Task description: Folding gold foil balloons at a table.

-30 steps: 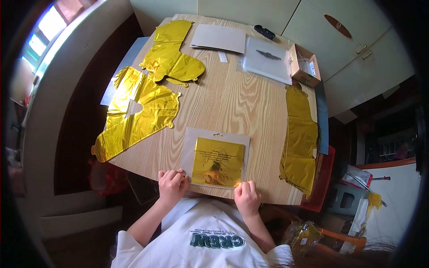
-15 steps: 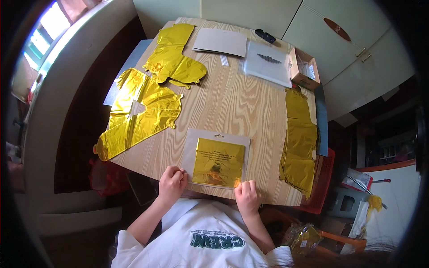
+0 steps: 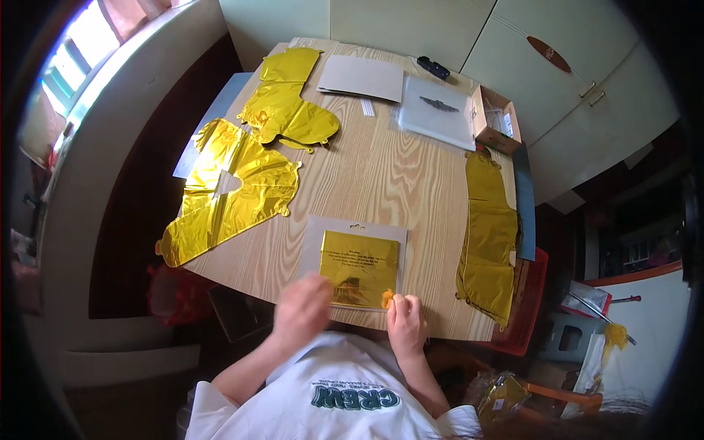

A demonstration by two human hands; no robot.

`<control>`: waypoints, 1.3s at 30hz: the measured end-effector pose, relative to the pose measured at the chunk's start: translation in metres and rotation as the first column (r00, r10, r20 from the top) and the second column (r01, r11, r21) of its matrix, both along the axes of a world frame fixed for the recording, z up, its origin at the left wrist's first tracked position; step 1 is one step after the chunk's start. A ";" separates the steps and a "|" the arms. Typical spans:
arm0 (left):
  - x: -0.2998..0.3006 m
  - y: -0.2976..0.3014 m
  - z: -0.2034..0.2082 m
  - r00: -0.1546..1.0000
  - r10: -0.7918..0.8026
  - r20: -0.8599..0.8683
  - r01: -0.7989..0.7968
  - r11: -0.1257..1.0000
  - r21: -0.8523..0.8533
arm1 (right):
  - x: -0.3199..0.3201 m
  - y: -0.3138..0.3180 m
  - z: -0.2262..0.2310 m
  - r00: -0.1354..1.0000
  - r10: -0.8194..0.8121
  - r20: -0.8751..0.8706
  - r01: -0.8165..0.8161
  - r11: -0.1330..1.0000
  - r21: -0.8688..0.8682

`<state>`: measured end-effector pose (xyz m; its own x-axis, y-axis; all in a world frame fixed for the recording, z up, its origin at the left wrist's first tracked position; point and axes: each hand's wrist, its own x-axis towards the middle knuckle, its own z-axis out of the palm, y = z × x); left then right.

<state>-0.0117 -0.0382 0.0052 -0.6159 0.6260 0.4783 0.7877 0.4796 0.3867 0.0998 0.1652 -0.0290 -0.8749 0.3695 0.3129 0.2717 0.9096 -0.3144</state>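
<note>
While left hand [image 3: 303, 312] blurs at near-left corner of squarish packet [image 3: 359, 268] on table [image 3: 367, 176], grip unclear, right hand [image 3: 408, 323] seems to pinch orange scrap [image 3: 387, 298] at near-right corner, packet lying just beyond both.

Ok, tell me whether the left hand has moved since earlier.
Yes: the left hand has shifted right along the near edge of the table.

The right hand [image 3: 408, 324] pinches the gold packet [image 3: 361, 273].
</note>
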 end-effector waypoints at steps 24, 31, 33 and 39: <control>0.005 -0.017 -0.012 0.993 -0.050 0.111 0.104 0.824 -0.557 | 0.003 0.002 -0.004 0.988 0.015 -0.152 -0.011 1.000 0.026; 0.005 -0.018 -0.018 0.994 -0.069 0.083 0.103 0.831 -0.546 | 0.008 0.008 -0.003 0.988 0.057 -0.141 -0.041 0.992 0.116; 0.005 -0.019 -0.018 0.994 -0.068 0.084 0.103 0.831 -0.547 | 0.010 0.009 -0.001 0.995 0.035 -0.095 -0.025 0.994 0.110; 0.005 -0.019 -0.017 0.994 -0.062 0.093 0.103 0.832 -0.545 | 0.011 0.009 0.007 0.999 0.021 -0.033 -0.018 0.994 0.111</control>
<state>-0.0065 -0.0569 -0.0120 -0.5682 0.8229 0.0008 0.8155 0.5630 0.1341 0.1106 0.1746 -0.0219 -0.8698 0.3138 0.3807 0.2444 0.9444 -0.2200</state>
